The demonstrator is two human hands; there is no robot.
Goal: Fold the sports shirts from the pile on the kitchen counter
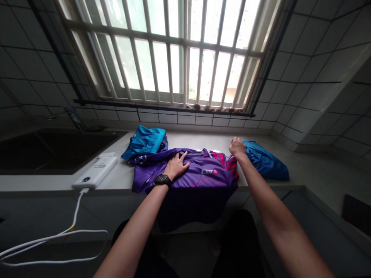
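A purple jersey (197,175) with pink stripes on one shoulder and a "BIG" patch lies on the counter, its lower part hanging over the front edge. My left hand (176,166), wearing a black watch, rests flat on it near the collar with fingers spread. My right hand (237,146) is closed beside the striped shoulder; whatever its fingers hold is hidden. Just right of that hand sits a folded blue garment (265,162). Another bundle of bright blue cloth (146,141), with darker fabric under it, lies behind the jersey's left side.
A white power bank (95,172) with a white cable (77,208) lies left on the white counter (185,136). Beyond it are a dark sink (58,150) and a faucet (75,119). A barred window (174,50) is ahead, small round objects along its sill.
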